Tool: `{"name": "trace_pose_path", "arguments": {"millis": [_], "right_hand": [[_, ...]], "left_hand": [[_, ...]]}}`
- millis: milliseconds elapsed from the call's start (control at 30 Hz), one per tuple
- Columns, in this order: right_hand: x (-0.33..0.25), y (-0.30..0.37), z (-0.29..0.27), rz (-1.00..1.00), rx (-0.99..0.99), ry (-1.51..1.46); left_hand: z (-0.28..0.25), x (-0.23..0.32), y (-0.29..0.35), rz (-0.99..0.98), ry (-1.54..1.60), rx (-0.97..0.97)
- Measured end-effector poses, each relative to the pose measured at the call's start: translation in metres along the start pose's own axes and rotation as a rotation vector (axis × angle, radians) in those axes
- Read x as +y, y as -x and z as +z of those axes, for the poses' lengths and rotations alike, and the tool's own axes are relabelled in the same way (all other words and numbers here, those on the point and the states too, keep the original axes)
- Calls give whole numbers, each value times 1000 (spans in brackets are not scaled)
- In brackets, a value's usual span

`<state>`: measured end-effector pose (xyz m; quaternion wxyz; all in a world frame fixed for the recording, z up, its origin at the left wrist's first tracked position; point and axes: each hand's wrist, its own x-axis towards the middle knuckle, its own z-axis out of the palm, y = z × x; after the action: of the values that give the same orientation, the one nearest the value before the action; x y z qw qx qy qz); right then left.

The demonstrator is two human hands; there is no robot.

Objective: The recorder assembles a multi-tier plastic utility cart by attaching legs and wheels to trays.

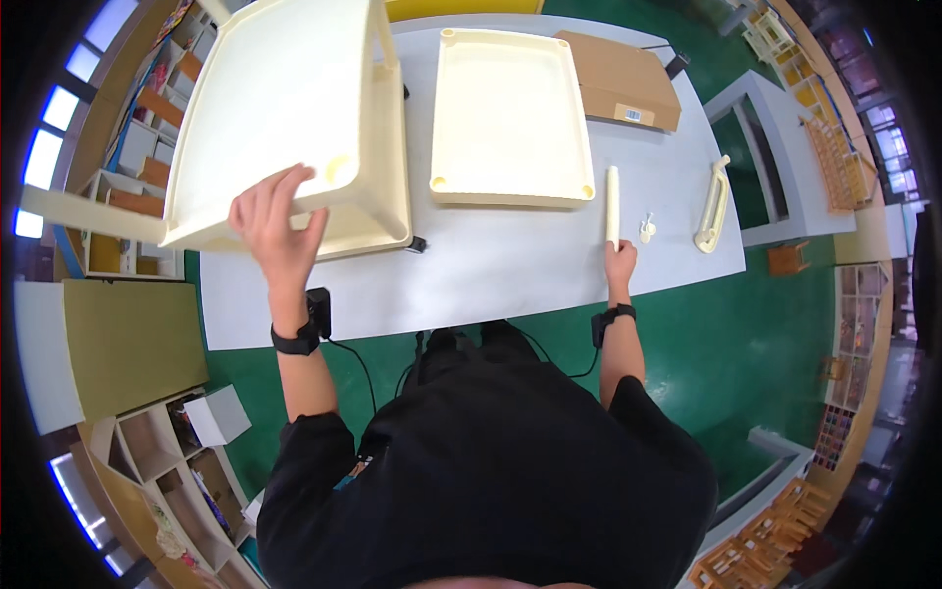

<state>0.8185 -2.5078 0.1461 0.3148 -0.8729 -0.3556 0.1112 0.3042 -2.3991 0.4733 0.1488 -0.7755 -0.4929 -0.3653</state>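
Observation:
A cream plastic shelf cart (383, 177) stands on the left of the table, with stacked trays, corner posts and black castors. My left hand (278, 218) is at the near corner of its upper tray (280, 98), fingers spread and bent over the rim; whether they press on it I cannot tell. At the right, my right hand (619, 263) is closed around the lower end of a cream tube (612, 201), which points away from me. A loose cream tray (510, 118) lies between the cart and the tube.
Behind the tube is a brown cardboard box (618, 79). Small white plastic pieces (648, 228) and a cream handle-shaped bar (714, 206) lie right of the tube on the white table (481, 275). Cables hang from both wrist bands. Shelves (162, 442) line the left.

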Motion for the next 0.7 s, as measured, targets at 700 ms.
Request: {"name": "trace_pose_path", "arguments": {"millis": [700], "right_hand": [[-187, 52, -32, -358, 148, -624]], "left_hand": [[-32, 3, 29, 165, 234, 93]]}}
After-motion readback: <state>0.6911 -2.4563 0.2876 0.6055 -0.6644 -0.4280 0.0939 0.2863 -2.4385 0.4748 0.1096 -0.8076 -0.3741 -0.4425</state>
